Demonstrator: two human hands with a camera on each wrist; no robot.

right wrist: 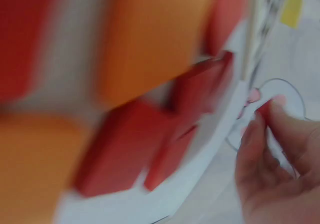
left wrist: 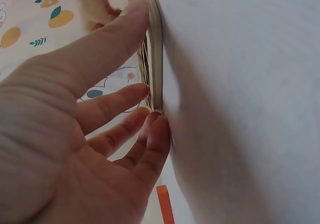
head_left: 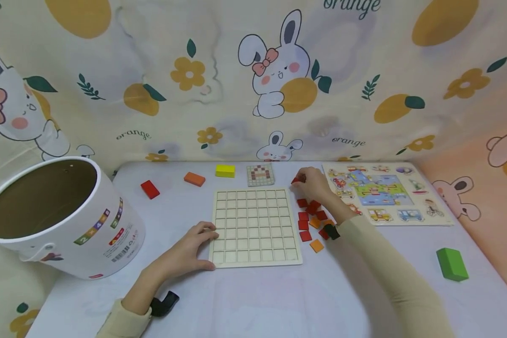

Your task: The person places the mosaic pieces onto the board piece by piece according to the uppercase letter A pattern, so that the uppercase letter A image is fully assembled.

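A pale wooden grid board [head_left: 255, 227] lies flat in the middle of the table. At its left edge rests my left hand [head_left: 188, 251], thumb and fingers spread apart and touching the rim; the left wrist view shows its fingertips [left wrist: 159, 129] against the board's side [left wrist: 156, 58]. Beyond the board's upper right corner, my right hand [head_left: 314, 184] pinches a small red square tile [right wrist: 263, 110] between thumb and fingers. Below that hand lies a loose pile of red tiles [head_left: 303, 225] and orange tiles [head_left: 317, 246]. Behind the board sits a small pattern card [head_left: 260, 174] with a coloured grid.
A large white bucket [head_left: 126, 230] stands at the left. Red [head_left: 150, 189], orange [head_left: 194, 179] and yellow [head_left: 225, 171] blocks lie along the back. A picture puzzle board [head_left: 426, 213] is at the back right, with a green block [head_left: 452, 264] nearer the right edge.
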